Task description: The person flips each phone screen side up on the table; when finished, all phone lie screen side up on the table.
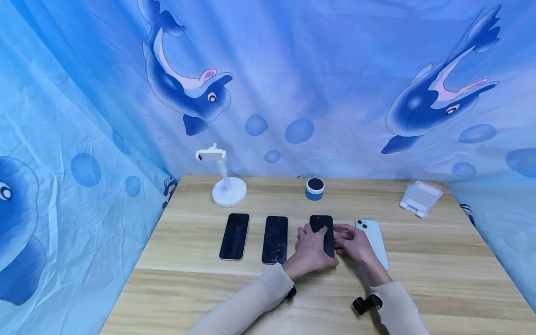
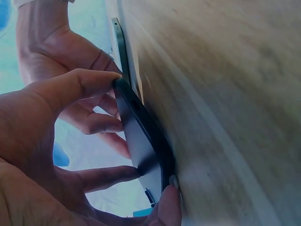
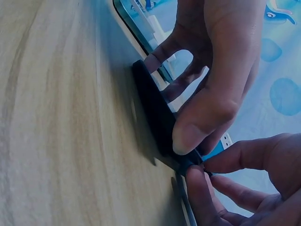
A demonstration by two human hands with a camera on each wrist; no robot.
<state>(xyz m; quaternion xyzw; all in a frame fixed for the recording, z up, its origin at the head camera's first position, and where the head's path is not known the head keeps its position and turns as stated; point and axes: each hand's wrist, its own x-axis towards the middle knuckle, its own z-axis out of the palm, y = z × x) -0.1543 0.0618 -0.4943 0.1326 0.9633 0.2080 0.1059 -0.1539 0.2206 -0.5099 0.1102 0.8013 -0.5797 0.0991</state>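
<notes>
Black smartphone (image 1: pixel 329 243), back up with its camera lenses towards the far side, sits right of centre on the wood-grain counter (image 1: pixel 180 298), between both hands. The grip of the left hand (image 1: pixel 311 251) is clamped across it: the thumb at the near right corner, one finger pressing on the back, others along the left edge. The right hand (image 1: pixel 353 243) has its grip pinched on the phone's right edge, thumb and fingertips together. I cannot tell whether the phone's underside fully touches the wood.

Just right, partly behind the right hand, lies a pale blue smartphone (image 1: pixel 378 246), its two lenses showing. To the left are two phones with dark screens up: a light-edged smartphone (image 1: pixel 234 237) farthest out and a black-edged smartphone (image 1: pixel 275 237) nearer the left hand. Along the back stand a white phone stand (image 1: pixel 229 191) on a round base, a blue cylindrical speaker (image 1: pixel 315 192) with a black top, and a white folding stand (image 1: pixel 420 199). A blue dolphin-print curtain (image 1: pixel 335 60) hangs behind.
</notes>
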